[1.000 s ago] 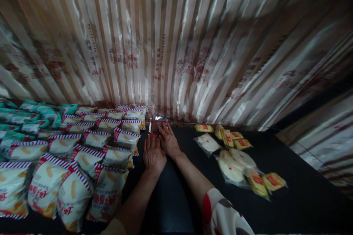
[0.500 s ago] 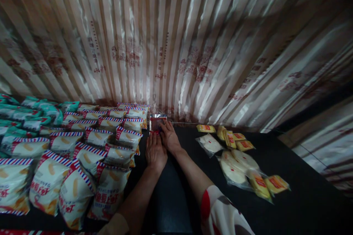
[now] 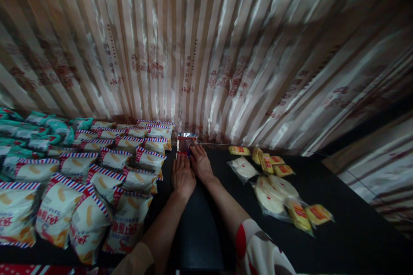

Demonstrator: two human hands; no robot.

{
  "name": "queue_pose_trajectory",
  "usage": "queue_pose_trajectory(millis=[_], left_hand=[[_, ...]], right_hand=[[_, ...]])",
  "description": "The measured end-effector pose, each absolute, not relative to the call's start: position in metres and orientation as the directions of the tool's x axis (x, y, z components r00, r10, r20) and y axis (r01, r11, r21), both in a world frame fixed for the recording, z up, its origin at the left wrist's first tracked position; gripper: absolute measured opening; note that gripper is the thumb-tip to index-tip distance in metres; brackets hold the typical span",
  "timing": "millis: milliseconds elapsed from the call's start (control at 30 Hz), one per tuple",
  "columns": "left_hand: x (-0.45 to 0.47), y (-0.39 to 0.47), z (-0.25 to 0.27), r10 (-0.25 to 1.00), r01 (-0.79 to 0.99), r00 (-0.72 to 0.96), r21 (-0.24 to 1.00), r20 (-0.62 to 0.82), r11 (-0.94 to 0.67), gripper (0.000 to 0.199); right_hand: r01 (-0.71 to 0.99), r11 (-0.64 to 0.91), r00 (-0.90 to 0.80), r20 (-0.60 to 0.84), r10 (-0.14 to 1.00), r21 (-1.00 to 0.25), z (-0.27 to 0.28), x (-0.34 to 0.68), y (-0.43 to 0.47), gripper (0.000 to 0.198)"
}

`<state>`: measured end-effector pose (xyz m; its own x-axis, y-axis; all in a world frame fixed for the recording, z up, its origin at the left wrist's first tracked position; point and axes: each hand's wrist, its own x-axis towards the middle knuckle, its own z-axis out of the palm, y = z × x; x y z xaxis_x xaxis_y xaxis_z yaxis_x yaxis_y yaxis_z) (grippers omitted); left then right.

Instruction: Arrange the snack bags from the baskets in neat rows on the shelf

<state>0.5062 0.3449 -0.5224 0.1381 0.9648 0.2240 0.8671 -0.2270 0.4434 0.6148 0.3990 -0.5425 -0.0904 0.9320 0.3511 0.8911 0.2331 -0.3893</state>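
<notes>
A flat red packet with silver edges [image 3: 187,141] lies at the back of the black table, close to the curtain. My left hand [image 3: 183,177] rests flat, palm down, with its fingertips at the packet's near edge. Beside it, my right hand [image 3: 200,162] lies with fingers stretched out over the packet's lower right side. Neither hand grips anything. The part of the packet beneath the fingers is hidden.
Rows of white snack bags [image 3: 124,219] stand on the left, with green bags [image 3: 61,131] behind them. To the right lie clear bags of round white wafers [image 3: 271,197] and small yellow packets [image 3: 318,214]. A striped curtain [image 3: 206,51] hangs behind the black table [image 3: 201,232].
The view has shifted slightly. My right hand sits a little lower and farther right, and my hands still lie flat at the packet.
</notes>
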Motion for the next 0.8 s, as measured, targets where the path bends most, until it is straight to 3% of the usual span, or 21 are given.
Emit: queue_pose_trajectory(millis=[367, 800], left_hand=[[0.512, 0.348, -0.523, 0.966, 0.872, 0.147, 0.434, 0.211, -0.227, 0.047], [0.515, 0.339, -0.519, 0.958, 0.857, 0.104, 0.465, 0.266, -0.222, 0.048]], right_hand=[[0.895, 0.204, -0.066, 0.335, 0.94, -0.397, -0.539, 0.618, 0.396, 0.042], [0.859, 0.29, -0.09, 0.432, 0.897, -0.423, -0.538, 0.629, 0.384, 0.039]])
